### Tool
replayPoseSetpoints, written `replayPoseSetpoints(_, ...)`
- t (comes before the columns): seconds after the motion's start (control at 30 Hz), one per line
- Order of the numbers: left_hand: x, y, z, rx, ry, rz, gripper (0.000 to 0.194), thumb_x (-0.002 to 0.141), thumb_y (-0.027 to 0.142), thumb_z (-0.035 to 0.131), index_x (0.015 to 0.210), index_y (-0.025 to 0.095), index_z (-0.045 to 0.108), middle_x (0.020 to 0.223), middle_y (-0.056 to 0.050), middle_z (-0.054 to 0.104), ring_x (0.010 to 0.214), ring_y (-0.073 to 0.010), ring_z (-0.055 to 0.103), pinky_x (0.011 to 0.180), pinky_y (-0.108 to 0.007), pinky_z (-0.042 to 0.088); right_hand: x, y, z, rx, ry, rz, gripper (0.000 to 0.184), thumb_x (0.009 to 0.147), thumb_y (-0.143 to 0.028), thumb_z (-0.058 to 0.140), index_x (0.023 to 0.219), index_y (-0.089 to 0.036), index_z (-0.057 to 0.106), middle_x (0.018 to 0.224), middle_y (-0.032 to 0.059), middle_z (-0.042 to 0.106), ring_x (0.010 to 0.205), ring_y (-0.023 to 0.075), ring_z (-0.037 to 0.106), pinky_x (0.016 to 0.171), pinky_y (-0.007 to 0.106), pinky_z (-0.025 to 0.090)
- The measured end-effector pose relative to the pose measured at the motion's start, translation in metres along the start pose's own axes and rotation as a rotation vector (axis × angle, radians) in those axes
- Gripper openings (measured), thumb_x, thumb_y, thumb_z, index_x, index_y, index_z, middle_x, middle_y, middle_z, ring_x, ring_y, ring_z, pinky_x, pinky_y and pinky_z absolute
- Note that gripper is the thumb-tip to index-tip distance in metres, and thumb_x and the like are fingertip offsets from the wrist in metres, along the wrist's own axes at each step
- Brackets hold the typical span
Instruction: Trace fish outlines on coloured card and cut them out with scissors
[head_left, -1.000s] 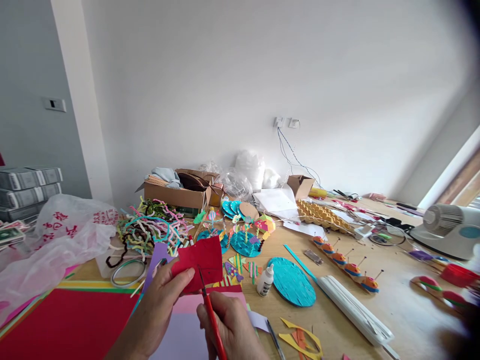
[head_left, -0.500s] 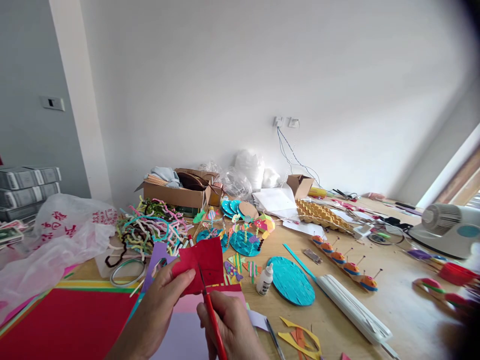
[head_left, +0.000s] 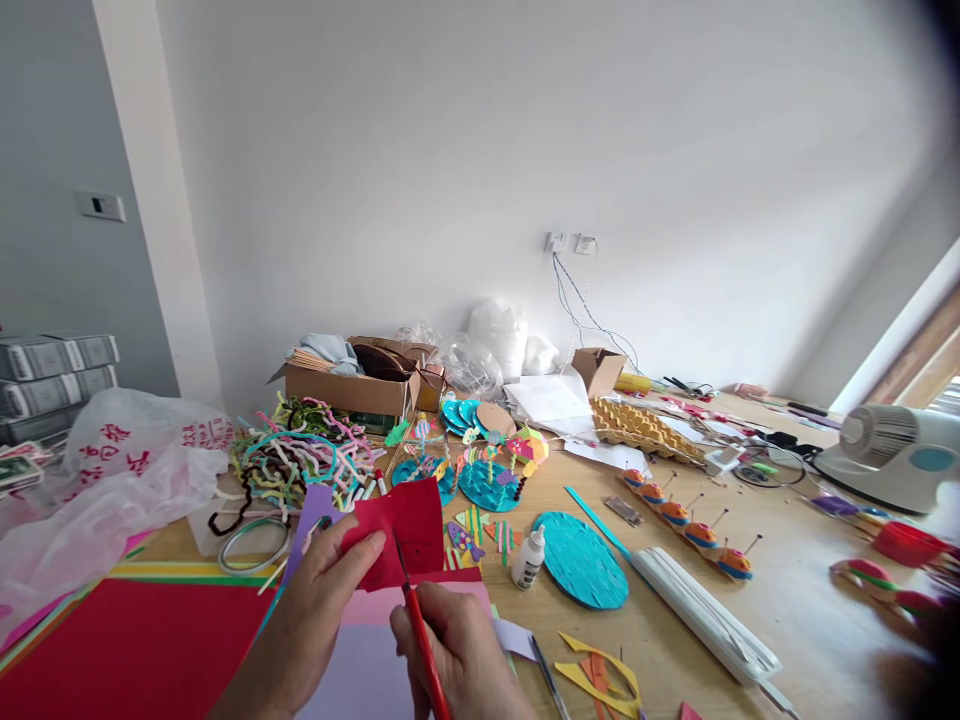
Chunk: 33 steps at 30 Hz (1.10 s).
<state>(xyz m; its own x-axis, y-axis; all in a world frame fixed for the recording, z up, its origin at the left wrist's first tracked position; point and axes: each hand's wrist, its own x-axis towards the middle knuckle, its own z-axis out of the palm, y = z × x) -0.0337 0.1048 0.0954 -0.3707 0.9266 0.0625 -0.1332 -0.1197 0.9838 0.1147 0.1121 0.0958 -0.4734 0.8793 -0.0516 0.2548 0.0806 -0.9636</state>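
Note:
My left hand [head_left: 330, 580] pinches a piece of red paper [head_left: 412, 520] by its left side, thumb on top. Faint dark lines show on the paper. In my right hand [head_left: 465, 640] are red-handled scissors [head_left: 424, 645], their dark narrow blades reaching up over the paper's lower middle. How far the blades are parted is hard to make out. Below the hands lie pink and lilac sheets [head_left: 367, 640]. Just beyond the paper are small striped and spotted paper fish [head_left: 466, 538], and a white glue bottle [head_left: 529, 560] stands to their right.
A blue oval disc [head_left: 581, 560] and a white power strip [head_left: 705, 615] lie rightward. Red sheets [head_left: 127, 640] spread at left, near pipe cleaners [head_left: 307, 450]. Behind stand a cardboard box [head_left: 349, 388] and blue discs with decorations [head_left: 491, 487]. A pen [head_left: 550, 675] lies near yellow scraps [head_left: 600, 675].
The red paper and both hands sit very slightly further left in view, along with the whole scene. My grip on the paper and scissors looks the same.

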Motion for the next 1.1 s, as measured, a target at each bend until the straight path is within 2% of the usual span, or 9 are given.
replayPoseSetpoints(0.17, 0.0, -0.002, 0.0, -0.034, -0.032, -0.005, 0.023, 0.066, 0.034, 0.073, 0.086, 0.023, 0.07, 0.093, -0.001, 0.07, 0.096, -0.0245, 0.061, 0.075, -0.028, 0.048, 0.0, 0.0, 0.001, 0.012, -0.008, -0.008, 0.03, 0.083, -0.037, 0.048, 0.06, -0.019, 0.04, 0.044, -0.0075, 0.038, 0.034, 0.006, 0.042, 0.032, 0.013, 0.029)
replayPoseSetpoints(0.47, 0.003, -0.007, -0.004, -0.047, -0.082, 0.043, 0.023, 0.066, 0.034, 0.071, 0.085, 0.022, 0.071, 0.099, -0.004, 0.071, 0.102, -0.0284, 0.06, 0.082, -0.033, 0.049, 0.001, 0.003, 0.001, 0.003, -0.006, -0.009, 0.027, 0.083, -0.029, 0.046, 0.058, -0.018, 0.042, 0.042, -0.0077, 0.038, 0.032, 0.0051, 0.04, 0.03, 0.012, 0.027)
replayPoseSetpoints(0.77, 0.0, -0.008, 0.005, -0.131, -0.096, -0.057, 0.028, 0.068, 0.034, 0.071, 0.09, 0.018, 0.071, 0.096, -0.007, 0.072, 0.097, -0.0292, 0.063, 0.08, -0.037, 0.05, 0.004, 0.007, 0.001, 0.052, 0.0, -0.004, 0.028, 0.085, -0.03, 0.045, 0.06, -0.018, 0.045, 0.04, -0.0071, 0.04, 0.032, 0.0046, 0.039, 0.03, 0.011, 0.029)
replayPoseSetpoints(0.97, -0.005, 0.001, 0.003, -0.125, -0.117, -0.084, 0.027, 0.067, 0.03, 0.072, 0.092, 0.019, 0.072, 0.103, -0.008, 0.071, 0.103, -0.0293, 0.061, 0.081, -0.035, 0.049, 0.003, 0.01, 0.001, 0.052, 0.005, -0.018, 0.032, 0.085, -0.036, 0.048, 0.058, -0.019, 0.042, 0.044, -0.0068, 0.039, 0.034, 0.0053, 0.042, 0.031, 0.012, 0.03)
replayPoseSetpoints(1.1, -0.008, 0.01, 0.006, -0.118, -0.123, -0.103, 0.028, 0.068, 0.032, 0.072, 0.092, 0.018, 0.071, 0.098, -0.007, 0.071, 0.099, -0.0297, 0.062, 0.08, -0.036, 0.049, 0.002, 0.006, 0.002, 0.053, 0.0, -0.002, 0.033, 0.085, -0.038, 0.049, 0.059, -0.019, 0.042, 0.041, -0.0078, 0.037, 0.031, 0.005, 0.04, 0.03, 0.012, 0.028)
